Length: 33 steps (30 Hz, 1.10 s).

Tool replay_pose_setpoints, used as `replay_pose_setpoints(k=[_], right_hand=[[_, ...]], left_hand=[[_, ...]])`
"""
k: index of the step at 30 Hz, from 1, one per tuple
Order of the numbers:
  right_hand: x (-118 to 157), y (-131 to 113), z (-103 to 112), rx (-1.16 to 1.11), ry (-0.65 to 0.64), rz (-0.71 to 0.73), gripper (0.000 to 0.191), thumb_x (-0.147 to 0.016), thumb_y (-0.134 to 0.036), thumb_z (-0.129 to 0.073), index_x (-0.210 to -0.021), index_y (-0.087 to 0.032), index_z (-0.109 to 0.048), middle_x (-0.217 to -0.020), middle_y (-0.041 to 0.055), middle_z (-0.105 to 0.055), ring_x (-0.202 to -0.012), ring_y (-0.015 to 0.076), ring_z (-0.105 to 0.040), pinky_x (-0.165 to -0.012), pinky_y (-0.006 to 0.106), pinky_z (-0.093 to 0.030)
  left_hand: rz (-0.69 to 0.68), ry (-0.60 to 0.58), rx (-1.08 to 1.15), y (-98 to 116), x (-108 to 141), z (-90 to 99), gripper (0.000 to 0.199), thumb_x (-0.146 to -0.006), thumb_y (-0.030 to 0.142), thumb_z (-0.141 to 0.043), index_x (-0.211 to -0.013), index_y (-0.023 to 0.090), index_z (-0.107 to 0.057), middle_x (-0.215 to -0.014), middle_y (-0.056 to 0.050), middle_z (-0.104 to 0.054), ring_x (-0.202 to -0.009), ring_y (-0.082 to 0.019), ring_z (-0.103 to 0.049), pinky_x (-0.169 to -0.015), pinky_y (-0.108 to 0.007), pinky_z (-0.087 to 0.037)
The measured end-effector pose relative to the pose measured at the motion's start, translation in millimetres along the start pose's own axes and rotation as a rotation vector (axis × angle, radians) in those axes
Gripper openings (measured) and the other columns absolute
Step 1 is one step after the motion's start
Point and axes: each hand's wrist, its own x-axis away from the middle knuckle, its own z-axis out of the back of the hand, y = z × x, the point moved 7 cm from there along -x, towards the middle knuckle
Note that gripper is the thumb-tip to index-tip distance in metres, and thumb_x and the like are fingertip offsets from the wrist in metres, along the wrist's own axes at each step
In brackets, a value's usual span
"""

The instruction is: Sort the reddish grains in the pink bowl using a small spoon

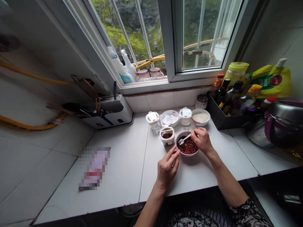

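Head view: both forearms rise from the near side, wrists converging on the bowl (189, 154). The left hand (167, 167) comes in from the bowl's near left, thumb and fingertips meeting at the rim; whether they pinch it or merely touch, I cannot tell. The right hand (203, 140) arches over the bowl's right rim, fingers clenched on the handle of a white spoon (186, 138), whose head points leftward, on or just above the dark red grains (188, 147). The desk (125, 164) ends in front of the bowl, both forearms crossing that edge. Left of the bowl, a broad stretch of desk runs to a blurred packet (96, 170); right of it, a narrower stretch reaches the black crate (234, 121). A tub (167, 142) of similar grains stands just beside the bowl, behind and to its left, near the left fingertips
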Motion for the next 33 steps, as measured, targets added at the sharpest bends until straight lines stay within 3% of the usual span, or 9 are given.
replay_pose_setpoints(k=[7,10,15,18,21,26,29,33], right_hand=[[0,1,0,-0.011,0.013,-0.044,0.039,-0.093,-0.030,-0.047,-0.055,-0.022,-0.045,-0.050,-0.0030,-0.056,-0.051,0.0125,-0.047,-0.090,0.035,-0.044],[-1,4,1,-0.059,-0.003,-0.089,0.040,-0.092,-0.031,-0.048,-0.053,-0.023,-0.045,-0.050,-0.0018,-0.056,-0.053,0.0133,-0.050,-0.083,0.034,-0.046],[2,18,-2,-0.252,-0.049,-0.294,0.041,-0.090,-0.041,-0.048,-0.054,-0.023,-0.049,-0.052,0.0006,-0.061,-0.055,0.0150,-0.056,-0.061,0.028,-0.044],[4,25,-5,-0.388,-0.042,-0.442,0.044,-0.088,-0.051,-0.050,-0.054,-0.022,-0.050,-0.050,-0.0002,-0.060,-0.050,0.0145,-0.056,-0.055,0.026,-0.042],[0,25,-4,-0.421,-0.017,-0.477,0.047,-0.086,-0.056,-0.052,-0.054,-0.022,-0.053,-0.049,-0.0001,-0.060,-0.048,0.0142,-0.055,-0.054,0.026,-0.042],[-18,3,0,-0.351,0.019,-0.339,0.044,-0.094,-0.049,-0.047,-0.060,-0.022,-0.055,-0.054,0.0004,-0.062,-0.053,0.0152,-0.057,-0.058,0.028,-0.044],[-26,-23,2,-0.181,0.075,-0.128,0.040,-0.099,-0.040,-0.045,-0.065,-0.022,-0.056,-0.062,0.0013,-0.065,-0.063,0.0169,-0.059,-0.076,0.033,-0.047],[-21,-59,-8,0.053,0.052,0.154,0.037,-0.104,-0.031,-0.040,-0.073,-0.021,-0.057,-0.068,0.0006,-0.064,-0.067,0.0159,-0.057,-0.099,0.039,-0.039]], left_hand=[[-0.005,0.002,0.011,1,-1,0.2,0.030,-0.094,0.008,-0.056,-0.120,0.017,-0.068,-0.126,-0.017,-0.069,-0.112,-0.023,-0.071,-0.092,-0.032,-0.062],[-0.003,-0.002,0.013,1,-1,-0.1,0.031,-0.095,0.008,-0.055,-0.121,0.018,-0.067,-0.127,-0.016,-0.069,-0.113,-0.022,-0.071,-0.093,-0.032,-0.061],[0.003,-0.006,0.015,0,0,-0.7,0.031,-0.095,0.009,-0.055,-0.122,0.019,-0.067,-0.128,-0.016,-0.069,-0.112,-0.022,-0.071,-0.093,-0.032,-0.061],[0.005,-0.004,0.009,-1,1,-0.9,0.031,-0.095,0.009,-0.055,-0.121,0.018,-0.067,-0.128,-0.017,-0.069,-0.111,-0.022,-0.071,-0.092,-0.032,-0.062],[-0.006,0.001,0.006,0,0,-0.9,0.030,-0.094,0.009,-0.055,-0.121,0.017,-0.067,-0.127,-0.018,-0.069,-0.111,-0.023,-0.071,-0.091,-0.032,-0.062],[-0.005,0.015,0.010,1,0,-0.6,0.030,-0.094,0.008,-0.055,-0.120,0.017,-0.068,-0.126,-0.017,-0.069,-0.110,-0.022,-0.072,-0.091,-0.032,-0.062],[-0.006,0.018,0.009,1,-1,-0.8,0.029,-0.095,0.009,-0.055,-0.119,0.018,-0.068,-0.126,-0.017,-0.070,-0.110,-0.022,-0.072,-0.091,-0.032,-0.062],[-0.001,0.017,0.001,1,-1,-0.8,0.030,-0.095,0.009,-0.054,-0.119,0.018,-0.069,-0.126,-0.016,-0.070,-0.110,-0.022,-0.072,-0.091,-0.031,-0.062]])
